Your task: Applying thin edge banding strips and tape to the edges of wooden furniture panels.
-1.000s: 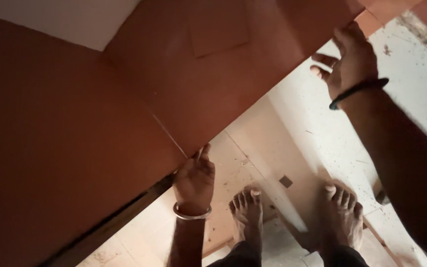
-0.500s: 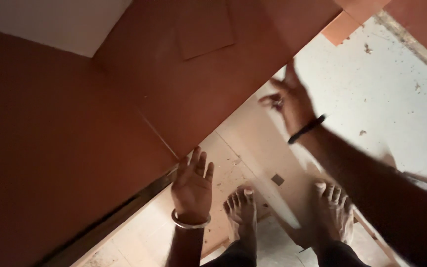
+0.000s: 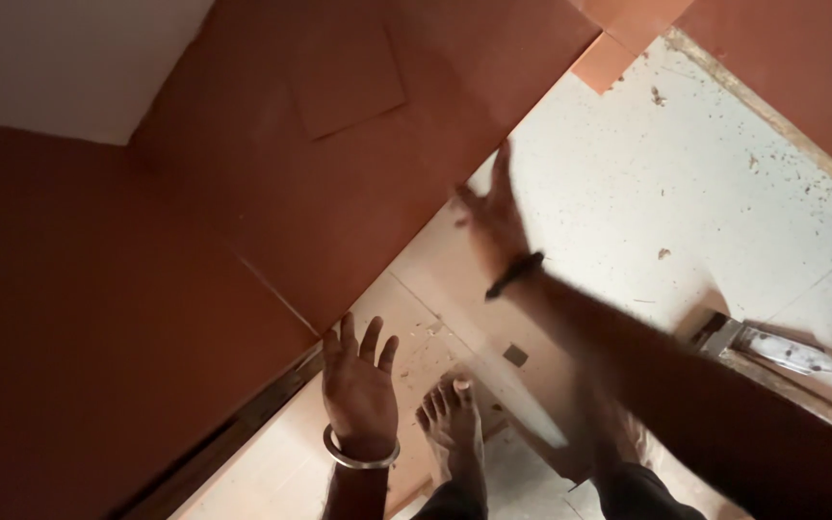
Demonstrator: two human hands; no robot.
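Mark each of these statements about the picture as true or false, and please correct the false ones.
1. The left hand has its fingers spread at the edge of the large reddish-brown board. True.
2. The right hand holds a hammer. False: it is empty and open, though blurred.
3. A silver metal bangle sits on the left wrist. True.
4. The person wears black shoes. False: the one foot in clear view is bare.
5. A dark band circles the right wrist. True.
6. The pale speckled floor is covered with a green carpet. False: it is bare, with small bits of debris.
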